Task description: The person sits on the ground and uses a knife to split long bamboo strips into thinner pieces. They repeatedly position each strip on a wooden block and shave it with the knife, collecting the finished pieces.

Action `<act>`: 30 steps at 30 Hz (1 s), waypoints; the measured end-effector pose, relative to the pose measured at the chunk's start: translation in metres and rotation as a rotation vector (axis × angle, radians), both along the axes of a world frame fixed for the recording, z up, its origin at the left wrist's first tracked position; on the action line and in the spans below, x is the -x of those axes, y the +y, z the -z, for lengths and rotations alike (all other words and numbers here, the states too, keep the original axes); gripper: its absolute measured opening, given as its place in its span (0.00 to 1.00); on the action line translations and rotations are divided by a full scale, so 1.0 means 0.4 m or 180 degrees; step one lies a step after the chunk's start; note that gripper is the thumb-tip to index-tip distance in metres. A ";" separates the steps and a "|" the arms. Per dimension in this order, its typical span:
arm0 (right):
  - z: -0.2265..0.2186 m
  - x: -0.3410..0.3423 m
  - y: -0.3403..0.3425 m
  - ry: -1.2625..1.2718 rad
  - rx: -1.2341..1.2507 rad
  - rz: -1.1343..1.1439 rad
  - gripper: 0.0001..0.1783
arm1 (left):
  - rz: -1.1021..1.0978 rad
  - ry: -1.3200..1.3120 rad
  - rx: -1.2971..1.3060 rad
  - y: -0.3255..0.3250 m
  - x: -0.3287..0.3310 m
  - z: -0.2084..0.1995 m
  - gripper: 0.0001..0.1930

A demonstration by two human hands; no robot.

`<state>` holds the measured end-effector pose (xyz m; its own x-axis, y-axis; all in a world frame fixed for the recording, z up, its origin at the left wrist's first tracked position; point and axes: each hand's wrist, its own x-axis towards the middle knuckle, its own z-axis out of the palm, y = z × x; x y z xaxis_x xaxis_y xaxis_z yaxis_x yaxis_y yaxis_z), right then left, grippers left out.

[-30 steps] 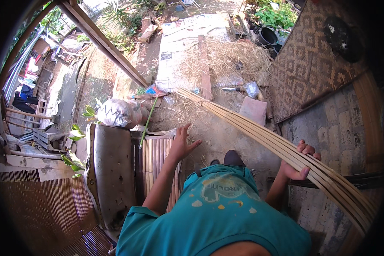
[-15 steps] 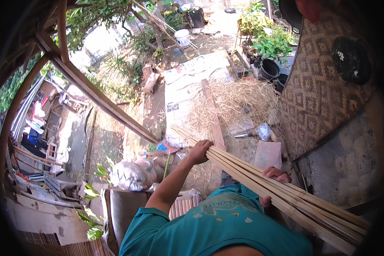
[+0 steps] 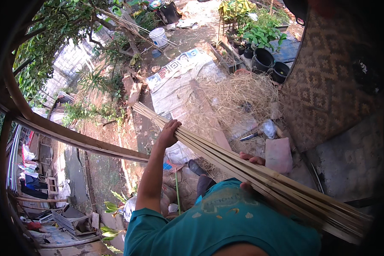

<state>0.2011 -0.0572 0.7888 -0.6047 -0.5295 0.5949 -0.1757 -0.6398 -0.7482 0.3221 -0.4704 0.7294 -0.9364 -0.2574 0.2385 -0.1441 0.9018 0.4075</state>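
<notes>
Bamboo strips (image 3: 226,160), a long pale bundle, run diagonally from upper left to lower right across the person's front. Left hand (image 3: 168,133) is curled over it near the far end, right hand (image 3: 251,170) wraps it closer to the body, so both are clamped on. Underneath is a dirt yard with dry straw (image 3: 230,98) and a woven mat wall (image 3: 328,81) on the right, pretty cluttered.

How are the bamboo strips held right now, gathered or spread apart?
Gathered. The bamboo strips run as one tight bundle, tilted across the body; the left hand grips near the far end, the right hand nearer the chest.
</notes>
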 end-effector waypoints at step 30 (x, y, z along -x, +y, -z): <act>0.347 0.232 -2.026 -0.3166 0.0234 -0.1702 0.29 | -0.1458 -0.0929 0.1307 -1.712 -0.132 -0.278 0.26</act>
<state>0.1084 -0.8677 0.6499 -0.5334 -0.8457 0.0164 0.7858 -0.5026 -0.3606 0.3750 -1.1553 0.8404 -0.7954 -0.5857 0.1557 -0.6002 0.7969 -0.0682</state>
